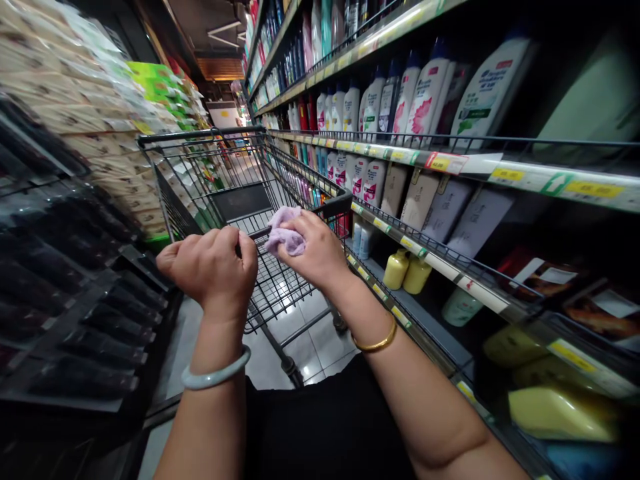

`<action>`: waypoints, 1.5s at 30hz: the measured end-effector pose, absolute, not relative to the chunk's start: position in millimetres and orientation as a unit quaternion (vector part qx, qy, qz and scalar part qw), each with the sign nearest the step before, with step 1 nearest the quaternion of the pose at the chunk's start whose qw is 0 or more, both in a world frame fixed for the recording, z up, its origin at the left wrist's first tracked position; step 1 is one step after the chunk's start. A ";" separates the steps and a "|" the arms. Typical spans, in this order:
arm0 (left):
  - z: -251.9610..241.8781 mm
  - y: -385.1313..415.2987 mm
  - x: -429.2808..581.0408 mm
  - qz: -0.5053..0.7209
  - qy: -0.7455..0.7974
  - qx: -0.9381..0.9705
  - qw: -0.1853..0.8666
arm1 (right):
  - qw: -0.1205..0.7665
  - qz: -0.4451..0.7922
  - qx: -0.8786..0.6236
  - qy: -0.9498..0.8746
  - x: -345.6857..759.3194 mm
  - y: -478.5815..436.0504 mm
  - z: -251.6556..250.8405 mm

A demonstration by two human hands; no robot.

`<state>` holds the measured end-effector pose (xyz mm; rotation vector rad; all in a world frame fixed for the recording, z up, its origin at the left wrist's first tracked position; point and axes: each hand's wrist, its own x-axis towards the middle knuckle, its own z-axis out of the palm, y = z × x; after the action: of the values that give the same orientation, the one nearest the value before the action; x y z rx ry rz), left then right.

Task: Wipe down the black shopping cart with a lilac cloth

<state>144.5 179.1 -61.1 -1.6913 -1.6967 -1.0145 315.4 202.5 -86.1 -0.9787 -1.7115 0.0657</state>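
Observation:
A dark wire shopping cart [240, 201] stands right in front of me, with its handle bar running between my hands. My left hand [215, 267], above a pale bangle, is wrapped round the left part of the handle. My right hand [316, 250], with a gold bangle on the wrist, holds a crumpled light purple cloth [286, 231] against the handle bar. The cloth bulges out on the thumb side of that hand. No goods show in the cart's basket.
Shelves [400, 157] of shampoo bottles [425, 97] and boxes run close along the cart's right side. Stacked packages [125, 160] and dark packs [100, 280] line the left. The tiled floor [305, 337] shows under the cart, and the aisle leads ahead.

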 end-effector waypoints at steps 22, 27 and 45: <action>-63.2 174.9 144.1 -0.383 -0.614 -0.630 0.281 | 0.558 -0.041 -0.354 -0.750 306.9 202.0 -107.2; -62.6 172.8 144.9 -0.381 -0.616 -0.636 0.265 | 0.646 -0.039 -0.394 -0.653 326.9 216.6 -105.9; -64.4 173.2 143.5 -0.408 -0.603 -0.642 0.242 | 0.605 -0.060 -0.361 -0.707 317.5 207.5 -107.8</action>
<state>143.5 173.2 -64.4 -1.7558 -1.6478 -1.1144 317.5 207.5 -107.8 -0.8351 -1.6346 -0.1397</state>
